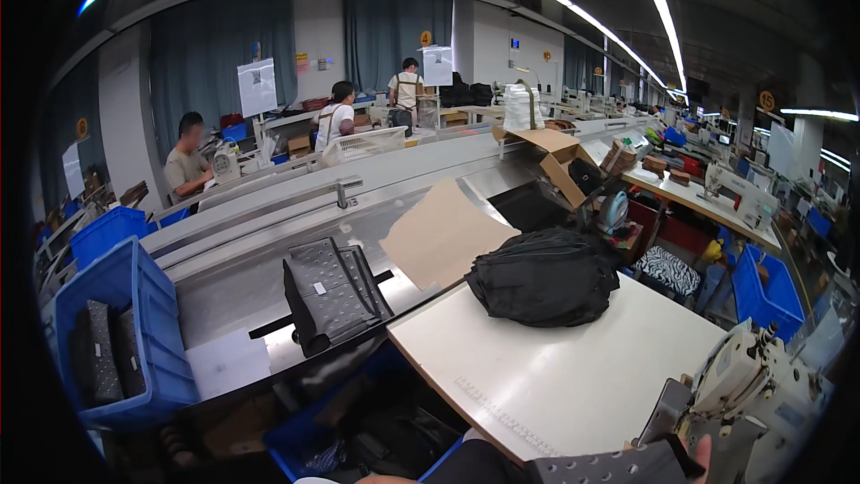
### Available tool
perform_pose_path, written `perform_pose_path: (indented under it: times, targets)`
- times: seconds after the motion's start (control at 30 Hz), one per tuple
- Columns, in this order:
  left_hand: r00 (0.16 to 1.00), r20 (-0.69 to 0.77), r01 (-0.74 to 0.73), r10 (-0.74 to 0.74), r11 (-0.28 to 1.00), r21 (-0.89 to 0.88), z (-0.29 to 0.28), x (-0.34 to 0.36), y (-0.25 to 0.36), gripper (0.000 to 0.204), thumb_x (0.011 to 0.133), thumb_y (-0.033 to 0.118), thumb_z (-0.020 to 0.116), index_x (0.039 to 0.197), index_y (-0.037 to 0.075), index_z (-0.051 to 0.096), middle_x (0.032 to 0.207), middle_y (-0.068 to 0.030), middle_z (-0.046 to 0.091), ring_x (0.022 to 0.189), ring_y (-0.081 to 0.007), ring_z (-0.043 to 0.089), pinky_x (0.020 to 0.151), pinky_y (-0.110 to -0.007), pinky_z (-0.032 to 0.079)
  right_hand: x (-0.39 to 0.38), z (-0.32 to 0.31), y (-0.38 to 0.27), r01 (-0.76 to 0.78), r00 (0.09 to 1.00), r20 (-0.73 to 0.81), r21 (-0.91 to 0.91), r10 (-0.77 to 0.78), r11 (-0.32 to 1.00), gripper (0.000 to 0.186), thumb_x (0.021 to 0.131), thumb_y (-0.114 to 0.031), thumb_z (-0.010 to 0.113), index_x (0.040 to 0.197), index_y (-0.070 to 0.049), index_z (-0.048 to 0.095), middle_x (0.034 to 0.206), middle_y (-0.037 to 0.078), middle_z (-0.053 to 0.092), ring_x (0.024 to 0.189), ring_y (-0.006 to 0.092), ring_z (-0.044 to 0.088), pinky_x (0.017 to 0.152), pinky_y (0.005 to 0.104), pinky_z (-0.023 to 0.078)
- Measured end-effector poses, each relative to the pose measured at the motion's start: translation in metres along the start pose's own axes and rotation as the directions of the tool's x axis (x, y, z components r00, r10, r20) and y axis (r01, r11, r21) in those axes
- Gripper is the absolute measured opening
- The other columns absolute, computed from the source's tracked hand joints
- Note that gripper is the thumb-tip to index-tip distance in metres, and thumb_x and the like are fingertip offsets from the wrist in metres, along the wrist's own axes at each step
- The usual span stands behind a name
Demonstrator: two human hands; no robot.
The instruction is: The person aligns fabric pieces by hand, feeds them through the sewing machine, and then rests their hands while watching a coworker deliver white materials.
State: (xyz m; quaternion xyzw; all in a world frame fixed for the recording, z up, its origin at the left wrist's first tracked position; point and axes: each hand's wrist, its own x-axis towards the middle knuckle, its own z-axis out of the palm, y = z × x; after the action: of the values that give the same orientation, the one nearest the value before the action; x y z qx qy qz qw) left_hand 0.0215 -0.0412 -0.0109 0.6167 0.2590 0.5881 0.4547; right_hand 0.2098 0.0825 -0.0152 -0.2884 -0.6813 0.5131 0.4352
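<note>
right hand [701, 455] low, fingers [704, 448] upright at grey panel [618, 466]; cannot tell if pinching.

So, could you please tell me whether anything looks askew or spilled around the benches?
Slightly: the brown sheet lies crooked on the metal bench, and a black strap sticks out beyond the grey pieces. I see no spill.

Head-worn fisheye looks forward and down; the white tabletop [573, 376] lies close below.
</note>
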Motion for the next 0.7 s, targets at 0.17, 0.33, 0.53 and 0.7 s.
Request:
perform_pose_path:
  times: [0.17, 0.33, 0.53, 0.7]
  targets:
    - [0.990, -0.120, 0.073, -0.070, 0.997, 0.021, 0.017, -0.004, -0.013, 0.040, 0.101, 0.029, 0.053, 0.122, -0.004, 0.054, 0.111, -0.0162, 0.063, 0.105, -0.0259, 0.057, 0.091, -0.036, 0.046, -0.032, 0.010, 0.002, -0.320, 0.935, 0.201, 0.119, 0.292, 0.940, 0.045, 0.099, -0.023, 0.054, 0.133, 0.006, 0.047, 0.123, 0.014, 0.058, 0.108, 0.0244, 0.057, 0.091, 0.0359, 0.047]
    - [0.977, 0.214, -0.054, -0.005, 0.963, 0.265, -0.017, -0.004, 0.049, 0.056, 0.088, 0.028, 0.073, 0.130, -0.004, 0.052, 0.127, -0.0208, 0.059, 0.115, -0.0294, 0.056, 0.094, -0.038, 0.048, -0.035, -0.031, 0.016, -0.046, 0.977, 0.197, -0.200, 0.086, 0.979, 0.048, 0.101, -0.028, 0.052, 0.133, 0.006, 0.048, 0.122, 0.013, 0.059, 0.108, 0.0213, 0.057, 0.090, 0.0340, 0.047]
    - [0.987, -0.008, 0.157, -0.160, 0.977, -0.141, -0.089, -0.041, 0.098, 0.072, 0.086, 0.030, 0.076, 0.141, -0.003, 0.044, 0.135, -0.0219, 0.055, 0.124, -0.0297, 0.055, 0.099, -0.040, 0.047, -0.009, -0.016, -0.037, -0.156, 0.879, 0.373, -0.363, 0.297, 0.919, 0.045, 0.097, -0.021, 0.052, 0.132, 0.007, 0.048, 0.124, 0.022, 0.057, 0.115, 0.0357, 0.053, 0.100, 0.0418, 0.040]
    - [0.969, -0.021, 0.223, -0.246, 0.834, 0.505, -0.049, 0.012, 0.093, 0.061, 0.085, 0.037, 0.076, 0.129, 0.000, 0.057, 0.111, -0.0187, 0.068, 0.099, -0.0222, 0.067, 0.084, -0.031, 0.052, -0.002, 0.014, -0.071, 0.022, 0.704, 0.602, -0.550, 0.378, 0.835, 0.039, 0.094, -0.016, 0.055, 0.125, 0.006, 0.052, 0.117, 0.029, 0.058, 0.111, 0.0454, 0.053, 0.100, 0.0449, 0.039]
